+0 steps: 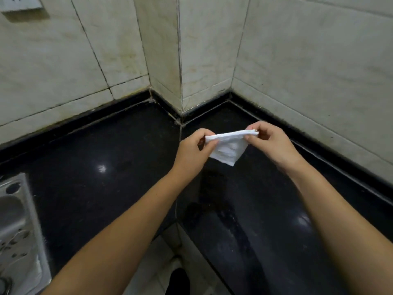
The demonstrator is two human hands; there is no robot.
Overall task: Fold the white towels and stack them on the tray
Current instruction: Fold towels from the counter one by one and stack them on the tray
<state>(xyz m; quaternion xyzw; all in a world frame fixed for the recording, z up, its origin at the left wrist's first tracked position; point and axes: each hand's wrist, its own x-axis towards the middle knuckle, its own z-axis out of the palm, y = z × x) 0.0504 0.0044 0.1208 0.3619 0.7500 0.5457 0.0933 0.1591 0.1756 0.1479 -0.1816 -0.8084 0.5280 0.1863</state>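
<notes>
Two hands, one white towel (228,149) pinched taut in the air above the dark surface (106,158)

At far left, a steel sink (19,226) set into the surface, untouched. Further right, left hand (192,151) raised off the surface, forearm stretched forward, thumb and fingers (209,143) pinching the towel's left top corner. Between the hands, top edge pulled straight, layers showing at the right end, lower part hanging to a point clear of the surface: likely stretched out so the edges line up for the next fold. Right hand (270,141) pinching the opposite corner, wrist bent inward, other fingers curled. No tray in view
</notes>
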